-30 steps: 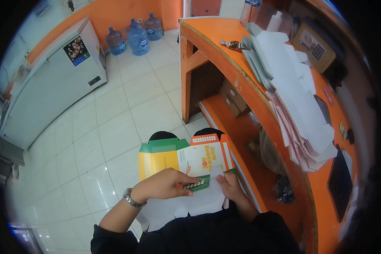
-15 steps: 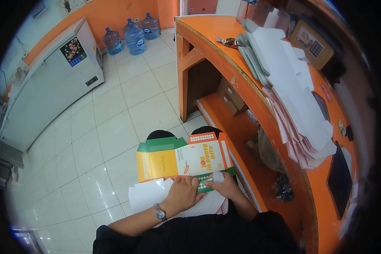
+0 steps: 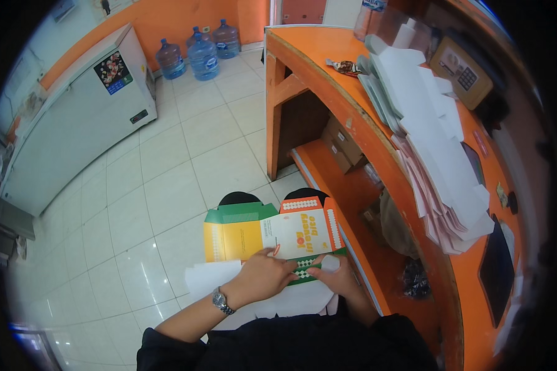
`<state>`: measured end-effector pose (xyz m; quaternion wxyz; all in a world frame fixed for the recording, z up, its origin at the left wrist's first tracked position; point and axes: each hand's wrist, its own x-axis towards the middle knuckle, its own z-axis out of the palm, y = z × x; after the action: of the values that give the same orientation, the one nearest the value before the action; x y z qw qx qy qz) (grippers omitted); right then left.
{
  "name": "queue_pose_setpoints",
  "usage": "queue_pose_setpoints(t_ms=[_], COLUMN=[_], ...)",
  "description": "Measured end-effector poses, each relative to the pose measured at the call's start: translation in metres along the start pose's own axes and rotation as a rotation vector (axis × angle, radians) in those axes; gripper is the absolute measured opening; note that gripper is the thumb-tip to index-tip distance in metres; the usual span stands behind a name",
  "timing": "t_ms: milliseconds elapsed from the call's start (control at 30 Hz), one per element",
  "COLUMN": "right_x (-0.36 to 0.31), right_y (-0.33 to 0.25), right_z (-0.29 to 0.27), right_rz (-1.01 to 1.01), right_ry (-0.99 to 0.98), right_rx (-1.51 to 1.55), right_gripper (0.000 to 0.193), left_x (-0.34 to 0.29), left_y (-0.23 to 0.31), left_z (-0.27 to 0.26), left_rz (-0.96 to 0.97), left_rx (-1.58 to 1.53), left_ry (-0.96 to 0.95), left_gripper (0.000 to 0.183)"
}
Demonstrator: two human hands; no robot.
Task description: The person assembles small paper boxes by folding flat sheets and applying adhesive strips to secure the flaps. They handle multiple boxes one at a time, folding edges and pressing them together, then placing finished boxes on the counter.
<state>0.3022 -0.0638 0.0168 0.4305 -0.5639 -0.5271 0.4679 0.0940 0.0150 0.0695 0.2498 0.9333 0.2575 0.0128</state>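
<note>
An unfolded, flat carton point(image 3: 238, 238) in yellow, white, orange and green lies over my lap. My left hand point(image 3: 263, 272), with a metal watch on its wrist, rests on the near edge of this carton, its thumb and forefinger closed at the green, white-dotted strip point(image 3: 303, 272). At the other end of that strip, my right hand point(image 3: 337, 278) pinches with the thumb on top. A pale rounded piece point(image 3: 330, 263) shows by the right fingers; whether it belongs to the carton I cannot tell. White card sheets point(image 3: 213, 276) lie beneath.
On my right curves an orange counter point(image 3: 303, 40) bearing a stack of white and pink card blanks point(image 3: 436, 142), a dark flat object point(image 3: 497, 272) and a small safe point(image 3: 458, 71). Cardboard boxes point(image 3: 340, 148) sit underneath. A chest freezer point(image 3: 74, 117) and water jugs point(image 3: 203, 59) stand beyond.
My left hand has shifted slightly and loosened from a tighter curl, its far fingers now reaching onto the printed panel. My right hand has moved a little right. The whole view has shifted slightly.
</note>
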Motion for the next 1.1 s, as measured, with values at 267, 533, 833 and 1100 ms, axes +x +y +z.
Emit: queue_pose_setpoints(t_ms=[267,533,833,1100], right_x=[0.024,0.027,0.022,0.015], right_y=[-0.001,0.016,0.008,0.009], right_z=[-0.038,-0.027,-0.032,-0.037], right_rz=[0.053,0.104,0.052,0.025], right_ry=[0.056,0.077,0.008,-0.04], right_rx=[0.127,0.118,0.081,0.17], right_gripper=[0.014,0.015,0.014,0.012], left_x=[-0.012,-0.035,-0.037,-0.01], left_y=[-0.03,0.005,-0.029,-0.036], left_z=[-0.033,0.045,-0.007,-0.047], left_rz=[-0.155,-0.178,-0.086,0.009], left_rx=[0.091,0.543,-0.028,-0.128], left_ry=[0.288,0.218,0.006,-0.197], left_gripper=[0.031,0.046,0.039,0.016])
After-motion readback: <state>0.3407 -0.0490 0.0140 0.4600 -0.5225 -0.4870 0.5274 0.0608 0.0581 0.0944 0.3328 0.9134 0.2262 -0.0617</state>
